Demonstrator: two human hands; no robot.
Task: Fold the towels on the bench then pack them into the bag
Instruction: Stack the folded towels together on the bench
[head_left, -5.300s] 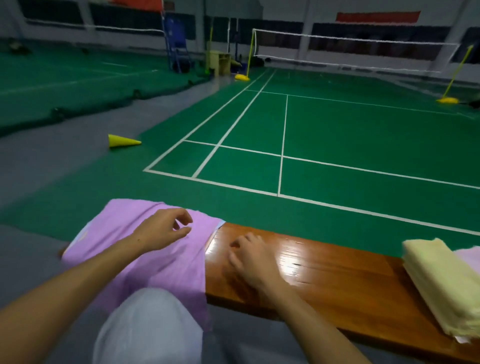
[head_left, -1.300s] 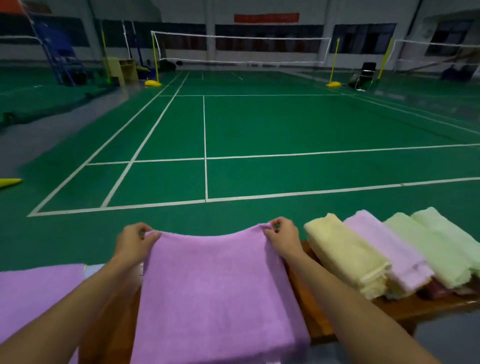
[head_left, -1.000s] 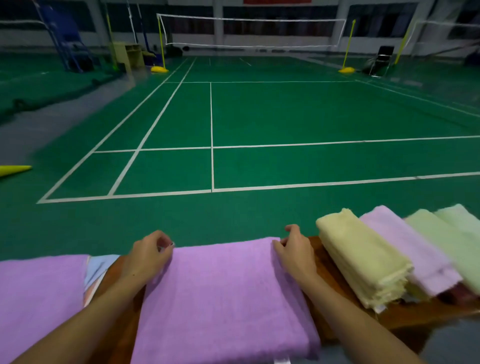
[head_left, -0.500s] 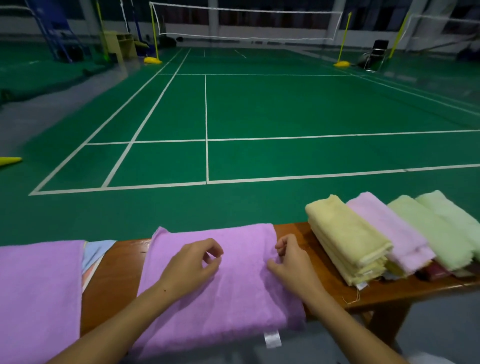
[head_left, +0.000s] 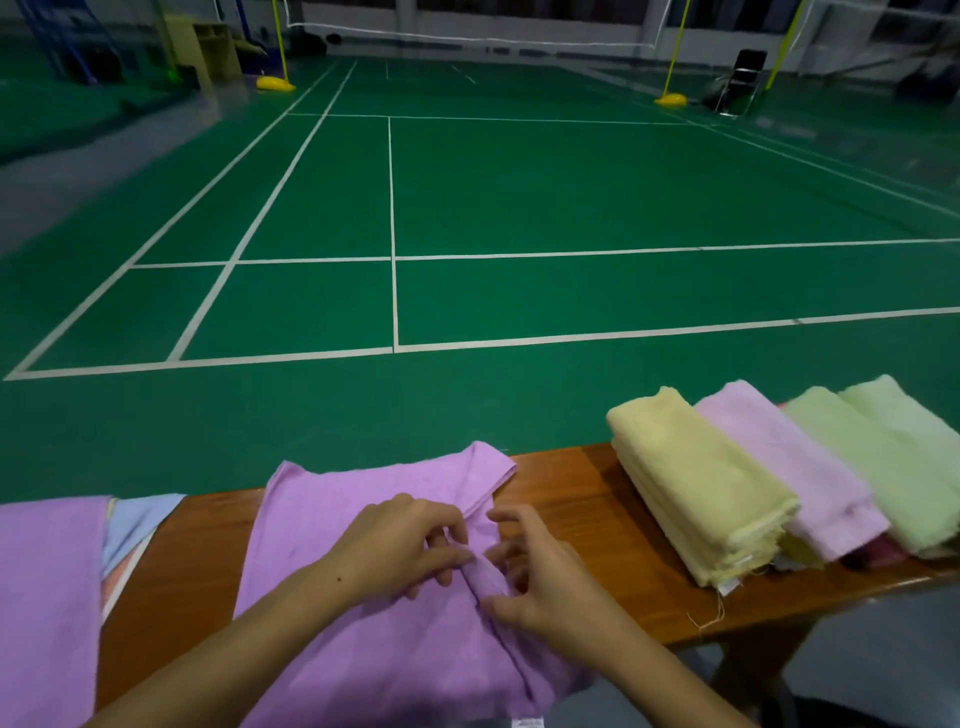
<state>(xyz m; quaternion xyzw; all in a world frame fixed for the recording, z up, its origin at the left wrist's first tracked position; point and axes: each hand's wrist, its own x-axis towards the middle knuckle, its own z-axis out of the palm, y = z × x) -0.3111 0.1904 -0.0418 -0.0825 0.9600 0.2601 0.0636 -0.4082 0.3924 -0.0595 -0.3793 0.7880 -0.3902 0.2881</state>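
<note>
A purple towel lies across the wooden bench, hanging over its near edge. My left hand and my right hand meet at the towel's right side and pinch a raised ridge of cloth between them. The towel's far right corner is pulled up into a crease. To the right lie folded towels side by side: a yellow one, a pink one and two pale green ones. Another purple towel lies at the far left. No bag is in view.
A light blue cloth peeks out beside the left purple towel. Beyond the bench lies a green badminton court with white lines, a net and yellow posts. A chair stands far right.
Both hands let go of the towel's far corners, came together at its right side and gathered the cloth into a ridge. The head tilted lower.
</note>
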